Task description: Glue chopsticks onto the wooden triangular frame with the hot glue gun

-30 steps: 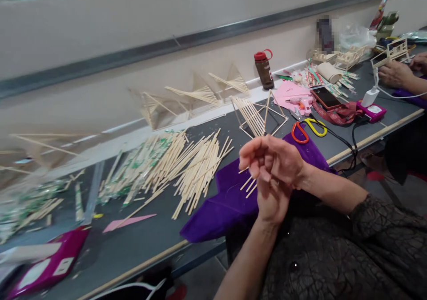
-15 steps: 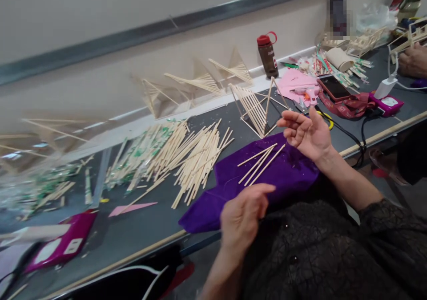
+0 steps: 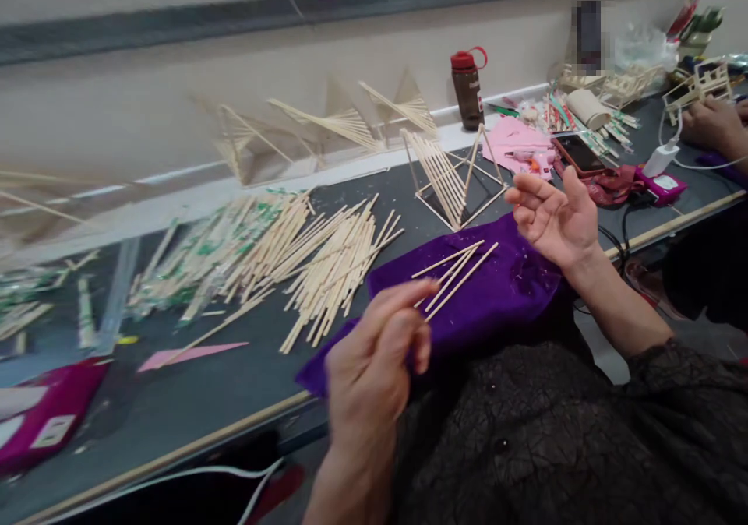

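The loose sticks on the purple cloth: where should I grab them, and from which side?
Pinch the sticks at their near lower-left ends, coming from the left hand side. They lie flat and fanned on the purple cloth, converging toward that hand, so one pinch there probably gathers them.

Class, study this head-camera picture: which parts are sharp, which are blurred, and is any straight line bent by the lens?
Head view: the left side smears with motion blur, including the magenta box; the sticks on the purple cloth, the stick frame and the right hand are fairly sharp; the left hand is slightly soft; the table edge bows from wide-angle distortion; lighting is even, without harsh glare.
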`<state>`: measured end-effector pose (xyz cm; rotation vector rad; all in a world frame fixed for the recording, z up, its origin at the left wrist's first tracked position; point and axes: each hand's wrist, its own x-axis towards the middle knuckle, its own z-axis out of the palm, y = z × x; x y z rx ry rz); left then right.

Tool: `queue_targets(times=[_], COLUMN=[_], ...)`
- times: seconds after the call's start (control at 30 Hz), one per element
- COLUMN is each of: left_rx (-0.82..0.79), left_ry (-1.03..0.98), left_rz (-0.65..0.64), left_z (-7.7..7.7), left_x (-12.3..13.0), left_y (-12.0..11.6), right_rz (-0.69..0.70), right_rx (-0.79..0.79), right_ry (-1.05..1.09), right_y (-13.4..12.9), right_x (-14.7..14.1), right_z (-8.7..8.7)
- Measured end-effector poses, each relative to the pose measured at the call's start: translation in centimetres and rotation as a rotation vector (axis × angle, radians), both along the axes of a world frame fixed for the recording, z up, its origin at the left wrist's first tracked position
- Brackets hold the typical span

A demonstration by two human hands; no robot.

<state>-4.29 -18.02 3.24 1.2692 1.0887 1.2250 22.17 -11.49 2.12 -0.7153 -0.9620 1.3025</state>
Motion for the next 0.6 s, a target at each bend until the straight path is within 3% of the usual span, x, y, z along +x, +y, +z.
queue_targets(times=[0.07,0.13,0.2,0.23,0.27,0.37,0.47,0.53,0.6], left_rx=[0.058,0.015,-0.018,-0.014,-0.012,-0.016,-0.015,-0.059,-0.119], left_ry=[-0.033,-0.073,-0.046,-0.016,0.026,-0.03,-0.125,-0.104,-0.081], left_rz=[-0.228,-0.471,-0.587,-0.586,-0.565,-0.343,-0.127,0.02,0.183], left_z=[-0.7,-1.1,-1.4,-1.6,-1.7,-1.8,-1.4,-1.2,-1.6], left_x=[4.9,8.5,9.8,9.5,8.7,4.2,-0.9,-3.6,-5.8], left_y=[2.5,4.3,5.0,4.8,4.4,2.7,0.8,-0.4,-1.7], right_rz=[0.06,0.111,0.132,0.123,0.098,-0.066,-0.252,-0.289,-0.413], right_rx=[-0.016,-0.005,0.013,0.024,0.036,0.049,-0.015,-0.092,-0.107], right_ry=[-0.042,-0.079,-0.118,-0.134,-0.148,-0.178,-0.201,-0.213,-0.165], right_y=[-0.3,-0.7,-1.0,-1.1,-1.1,-1.1,-0.7,-0.3,-0.1], right_x=[-2.1,-3.4,-3.3,-2.7,-1.8,2.5,7.3,10.0,12.0], right_z=[1.3,2.6,3.7,4.2,4.6,4.8,3.7,2.7,1.8])
